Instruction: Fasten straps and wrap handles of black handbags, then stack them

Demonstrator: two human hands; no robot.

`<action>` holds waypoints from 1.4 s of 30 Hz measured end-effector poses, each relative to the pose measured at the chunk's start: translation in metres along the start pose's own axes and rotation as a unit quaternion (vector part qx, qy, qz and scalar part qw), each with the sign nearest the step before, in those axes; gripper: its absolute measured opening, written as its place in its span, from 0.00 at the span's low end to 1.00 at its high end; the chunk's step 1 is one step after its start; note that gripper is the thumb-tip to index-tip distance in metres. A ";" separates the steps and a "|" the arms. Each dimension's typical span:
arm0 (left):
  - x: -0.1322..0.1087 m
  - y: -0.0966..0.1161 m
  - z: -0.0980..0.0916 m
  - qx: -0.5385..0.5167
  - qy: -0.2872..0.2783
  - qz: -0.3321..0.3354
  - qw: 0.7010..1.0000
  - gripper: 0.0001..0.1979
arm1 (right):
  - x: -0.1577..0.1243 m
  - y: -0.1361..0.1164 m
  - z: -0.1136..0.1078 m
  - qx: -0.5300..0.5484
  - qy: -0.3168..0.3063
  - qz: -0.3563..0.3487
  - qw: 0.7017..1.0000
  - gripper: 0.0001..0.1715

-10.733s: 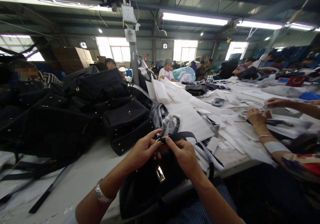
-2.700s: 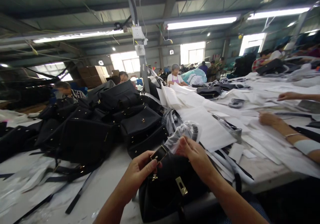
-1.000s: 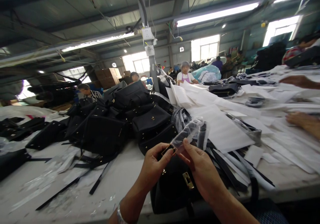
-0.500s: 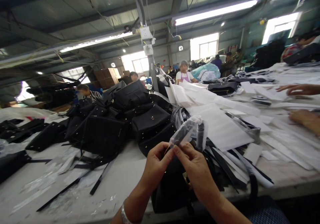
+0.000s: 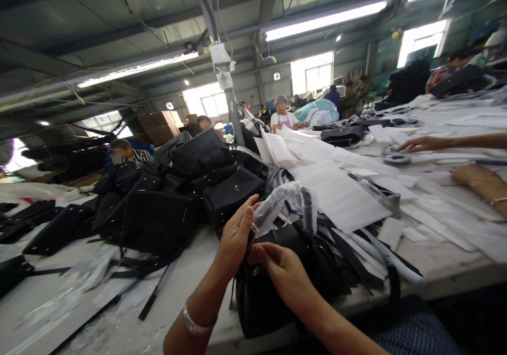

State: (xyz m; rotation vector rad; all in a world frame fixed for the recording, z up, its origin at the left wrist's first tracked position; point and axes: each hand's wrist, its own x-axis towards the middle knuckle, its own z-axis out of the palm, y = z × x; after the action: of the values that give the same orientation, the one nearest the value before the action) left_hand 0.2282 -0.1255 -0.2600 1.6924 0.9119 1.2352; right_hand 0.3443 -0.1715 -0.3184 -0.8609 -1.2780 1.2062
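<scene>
A black handbag (image 5: 261, 302) with gold-coloured fittings stands near the table's front edge. Its arched handle (image 5: 283, 199) is wrapped in clear plastic. My left hand (image 5: 234, 236) is upright against the bag's left side, beside the handle's lower end, fingers stretched out and nothing visibly gripped. Just right of it, my right hand (image 5: 279, 268) has its fingers pinched together at the bag's upper edge, above a small gold fitting. Whatever lies between those fingertips is hidden.
Black bags (image 5: 150, 217) are heaped on the left. White foam sheets (image 5: 336, 196) and black straps (image 5: 362, 260) lie to the right. Another person's hands (image 5: 423, 143) work at the right edge. Plastic scraps (image 5: 114, 323) litter the table (image 5: 190, 276).
Both hands were pinching the wrapped handle's left end. Now the left fingers have straightened away from it, and the right hand has moved down to the bag's upper edge. The view has shifted slightly.
</scene>
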 end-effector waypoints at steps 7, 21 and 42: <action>0.011 0.004 0.011 0.051 -0.054 -0.006 0.997 0.20 | -0.004 -0.002 0.011 -0.013 -0.021 -0.009 1.000 0.10; -0.007 -0.010 -0.014 0.064 -0.018 0.037 0.997 0.24 | 0.006 -0.001 0.005 0.025 0.026 0.021 0.999 0.15; 0.018 0.026 -0.027 0.433 -0.179 0.275 0.840 0.11 | 0.005 0.008 -0.003 -0.169 0.046 -0.029 0.984 0.13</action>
State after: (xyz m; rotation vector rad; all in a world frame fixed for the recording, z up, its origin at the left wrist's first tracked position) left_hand 0.2093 -0.1140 -0.2250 2.9565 0.8169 0.7898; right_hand 0.3458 -0.1648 -0.3251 -1.1037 -1.4451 0.9052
